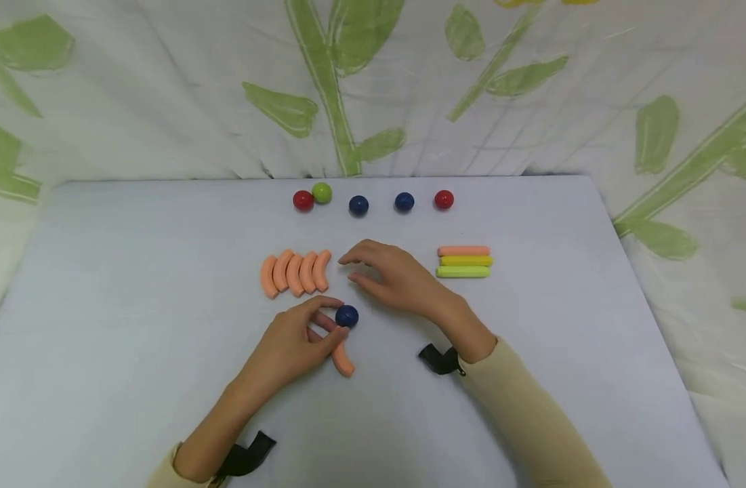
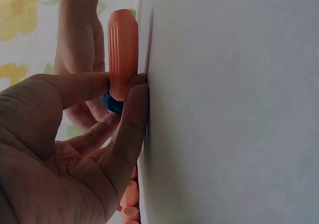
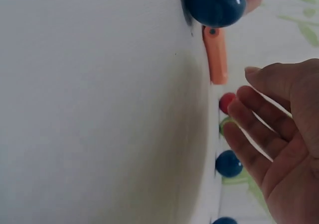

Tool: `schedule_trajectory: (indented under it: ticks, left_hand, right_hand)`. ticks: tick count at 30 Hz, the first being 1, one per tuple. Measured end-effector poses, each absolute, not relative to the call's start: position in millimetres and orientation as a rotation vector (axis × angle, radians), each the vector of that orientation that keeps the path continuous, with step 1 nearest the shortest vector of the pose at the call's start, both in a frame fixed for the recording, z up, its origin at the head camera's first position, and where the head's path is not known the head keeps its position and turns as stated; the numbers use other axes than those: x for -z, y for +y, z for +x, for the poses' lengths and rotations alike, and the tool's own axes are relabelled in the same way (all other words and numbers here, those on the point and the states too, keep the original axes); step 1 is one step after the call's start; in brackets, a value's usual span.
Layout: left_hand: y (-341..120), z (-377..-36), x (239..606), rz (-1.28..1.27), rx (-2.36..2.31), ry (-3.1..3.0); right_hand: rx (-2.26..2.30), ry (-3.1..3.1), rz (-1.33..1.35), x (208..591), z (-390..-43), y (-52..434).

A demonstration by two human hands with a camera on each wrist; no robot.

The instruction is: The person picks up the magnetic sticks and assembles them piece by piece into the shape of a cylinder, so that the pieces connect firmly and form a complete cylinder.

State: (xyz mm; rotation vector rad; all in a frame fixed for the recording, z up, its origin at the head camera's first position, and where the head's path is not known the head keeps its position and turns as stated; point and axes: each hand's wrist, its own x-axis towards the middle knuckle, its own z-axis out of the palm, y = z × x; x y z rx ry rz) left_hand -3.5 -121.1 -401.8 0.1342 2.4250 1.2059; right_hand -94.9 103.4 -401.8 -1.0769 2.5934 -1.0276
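Near the middle of the table, my left hand curls its thumb and fingers round a dark blue ball. A curved orange stick meets the ball under the thumb and points back toward me. In the left wrist view, the thumb and a fingertip lie on either side of the orange stick's end, beside the ball. My right hand hovers just beyond the ball with relaxed fingers, nothing between them. To its left lie several more curved orange sticks in a row.
Along the table's far edge sit a red ball, a green ball, two blue balls and another red ball. Straight sticks, orange, yellow and lime, lie to the right. A leaf-patterned curtain hangs behind.
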Motion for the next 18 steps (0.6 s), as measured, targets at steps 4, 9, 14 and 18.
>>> schedule_trajectory:
  ticks: [4,9,14,18]
  left_hand:
    - [-123,-4,401,0.148,-1.218,2.418]
    - [-124,-3,401,0.132,-1.23,2.393]
    - [-127,-4,400,0.116,-1.218,2.39]
    - [-129,-5,399,0.134,-1.229,2.389]
  right_hand:
    - [0.997,2.578,-1.133,400,-103,91]
    - [0.999,2.562,-1.166,403,-110,80]
    - [0.995,2.524,-1.179,406,-116,68]
    - [0.9,2.54,-1.183,405,-118,65]
